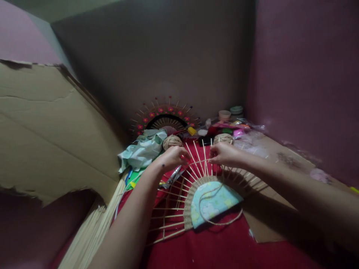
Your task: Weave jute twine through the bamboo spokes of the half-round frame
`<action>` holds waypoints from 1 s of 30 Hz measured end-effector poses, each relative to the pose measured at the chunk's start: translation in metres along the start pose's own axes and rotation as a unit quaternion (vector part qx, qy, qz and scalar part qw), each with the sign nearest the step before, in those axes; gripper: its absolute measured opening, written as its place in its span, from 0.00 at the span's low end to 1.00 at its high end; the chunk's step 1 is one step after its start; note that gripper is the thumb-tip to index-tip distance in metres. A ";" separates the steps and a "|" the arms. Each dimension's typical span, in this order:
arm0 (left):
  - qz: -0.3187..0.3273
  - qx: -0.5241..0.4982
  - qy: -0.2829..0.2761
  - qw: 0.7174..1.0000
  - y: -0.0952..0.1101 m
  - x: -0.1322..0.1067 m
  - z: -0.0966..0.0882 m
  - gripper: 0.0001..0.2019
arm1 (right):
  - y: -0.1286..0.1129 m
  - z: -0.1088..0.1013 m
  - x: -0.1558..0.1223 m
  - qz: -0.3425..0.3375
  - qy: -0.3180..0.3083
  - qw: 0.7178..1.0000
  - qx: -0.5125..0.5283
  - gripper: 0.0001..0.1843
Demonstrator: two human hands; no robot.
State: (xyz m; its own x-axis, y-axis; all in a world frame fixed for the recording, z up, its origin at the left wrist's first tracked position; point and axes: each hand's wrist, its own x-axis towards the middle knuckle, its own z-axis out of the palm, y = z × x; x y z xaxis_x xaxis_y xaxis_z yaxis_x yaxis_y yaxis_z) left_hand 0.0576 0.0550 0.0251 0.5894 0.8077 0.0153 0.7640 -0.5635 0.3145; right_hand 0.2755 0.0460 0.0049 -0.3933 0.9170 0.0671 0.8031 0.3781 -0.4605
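Note:
A half-round fan frame (pixel 215 201) lies on the red cloth. Its flat centre is covered in pale blue flowered fabric, with a woven twine band (pixel 188 203) round the curve and thin sticks (pixel 165 226) spreading outward. A line of twine (pixel 199 161) crosses the upper sticks between my hands. My left hand (pixel 174 156) pinches this twine on the left, its fingertips close together. Over the sticks on the right, my right hand (pixel 224 154) pinches the twine too; its fingertips are partly hidden. A loose loop of twine (pixel 224 224) rests across the fabric.
Scissors (pixel 173 177) lie left of the frame. Two twine balls (pixel 172 142) (pixel 223 138) sit behind it, near crumpled pale cloth (pixel 143 149). A decorated fan (pixel 165 116) leans on the wall. Cardboard (pixel 56 130) stands left, above bundled sticks (pixel 86 235); another cardboard sheet (pixel 266 224) lies right.

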 end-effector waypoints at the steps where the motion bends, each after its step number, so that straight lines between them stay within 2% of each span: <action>1: -0.007 0.001 -0.013 1.000 -0.001 0.001 0.001 0.09 | 0.001 -0.001 -0.001 0.003 -0.008 1.000 0.003 0.03; 8: -0.038 -0.014 -0.060 0.997 -0.003 0.008 0.002 0.08 | 0.005 -0.014 -0.006 0.028 -0.065 0.995 0.064 0.04; 13: -0.046 -0.060 -0.094 0.993 -0.003 0.011 0.001 0.09 | 0.007 -0.018 -0.008 0.052 -0.059 0.992 0.103 0.04; 16: -0.050 -0.055 -0.108 0.991 -0.005 0.012 0.001 0.09 | 0.007 -0.019 -0.008 0.078 -0.056 0.988 0.117 0.04; 19: -0.051 -0.056 -0.115 0.990 -0.008 0.014 0.003 0.08 | 0.003 -0.021 -0.008 0.076 -0.049 0.989 0.113 0.03; 22: -0.045 -0.068 -0.102 0.991 -0.009 0.015 0.005 0.08 | -0.001 -0.022 -0.007 0.088 0.004 0.977 0.196 0.06; 25: -0.037 -0.067 -0.066 0.995 -0.010 0.014 0.006 0.09 | -0.006 -0.024 -0.003 0.091 0.025 0.938 0.334 0.07; 27: -0.038 -0.069 -0.041 0.996 -0.009 0.012 0.007 0.09 | -0.009 -0.026 0.004 0.062 0.019 0.922 0.382 0.08; 30: -0.045 -0.069 -0.007 0.997 -0.006 0.007 0.008 0.10 | -0.014 -0.026 0.027 -0.009 0.062 0.927 0.371 0.06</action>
State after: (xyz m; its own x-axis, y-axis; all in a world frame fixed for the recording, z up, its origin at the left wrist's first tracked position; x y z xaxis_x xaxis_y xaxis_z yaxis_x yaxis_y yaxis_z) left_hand 0.0592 0.0626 0.0156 0.5241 0.8510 -0.0323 0.7715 -0.4584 0.4413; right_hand 0.2650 0.0685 0.0362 -0.3135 0.9359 0.1608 0.2502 0.2447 -0.9368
